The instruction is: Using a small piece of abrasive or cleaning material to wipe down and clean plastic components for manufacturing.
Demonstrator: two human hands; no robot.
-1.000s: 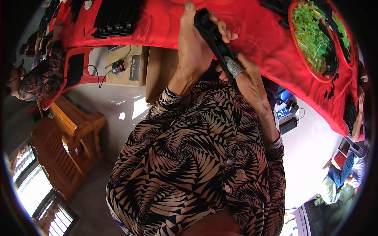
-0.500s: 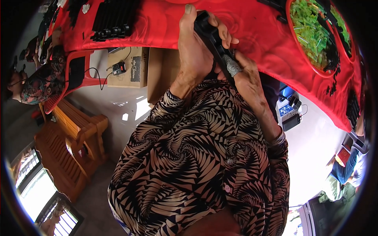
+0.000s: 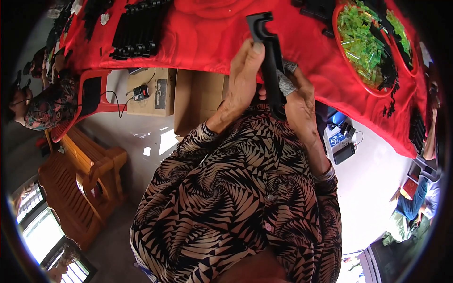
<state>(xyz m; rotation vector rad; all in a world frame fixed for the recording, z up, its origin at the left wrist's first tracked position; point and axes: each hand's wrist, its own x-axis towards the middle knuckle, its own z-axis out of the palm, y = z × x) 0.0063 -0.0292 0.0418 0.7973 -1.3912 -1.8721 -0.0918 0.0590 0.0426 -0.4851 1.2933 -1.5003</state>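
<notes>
A long black plastic piece [image 3: 271, 59] with a hooked, notched upper end stands tilted in front of my chest, over the near edge of the red-covered table. My left hand [image 3: 245, 70] grips its left side, thumb pressed against it below the hooked end. On the other side my right hand [image 3: 299, 96] is closed round the lower part, most of its fingers hidden behind the piece. A grey wrapping [image 3: 286, 85] covers a digit of my right hand.
Black parts [image 3: 137, 33] lie in a row on the red tablecloth [image 3: 203, 37] at left. A red-rimmed tray [image 3: 338, 47] at right holds green translucent pieces. Below the table edge is a cardboard box [image 3: 188, 101], with a red chair [image 3: 101, 106] to its left. Other people sit at both sides.
The black piece has turned more upright, its hooked end now clear of my fingers. My left hand has moved down and right along it; my right hand still holds its lower part.
</notes>
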